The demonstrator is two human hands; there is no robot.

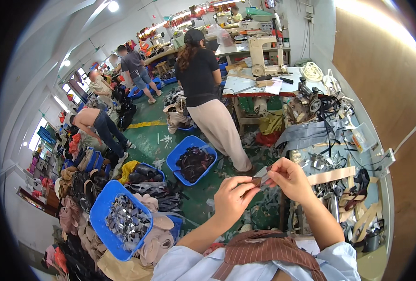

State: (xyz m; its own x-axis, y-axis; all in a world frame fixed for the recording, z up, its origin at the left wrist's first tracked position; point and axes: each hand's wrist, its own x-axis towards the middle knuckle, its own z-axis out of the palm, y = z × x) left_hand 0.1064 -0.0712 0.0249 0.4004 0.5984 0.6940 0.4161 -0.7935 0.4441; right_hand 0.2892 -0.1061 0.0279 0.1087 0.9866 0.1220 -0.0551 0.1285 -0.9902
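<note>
My left hand (232, 196) and my right hand (287, 179) are raised in front of me. Between them they pinch a small flat strip piece (259, 177), brown at one end and grey at the other. Left fingers grip its brown end, right fingers its grey end. Below them are my light blue sleeves and a brown striped apron (269, 253).
A cluttered workbench (339, 159) with straps, metal parts and cables is at my right. Blue bins (193, 161) (121, 220) of dark pieces sit on the green floor, beside piles of shoe uppers. A person in black (208, 98) stands ahead; others bend at left.
</note>
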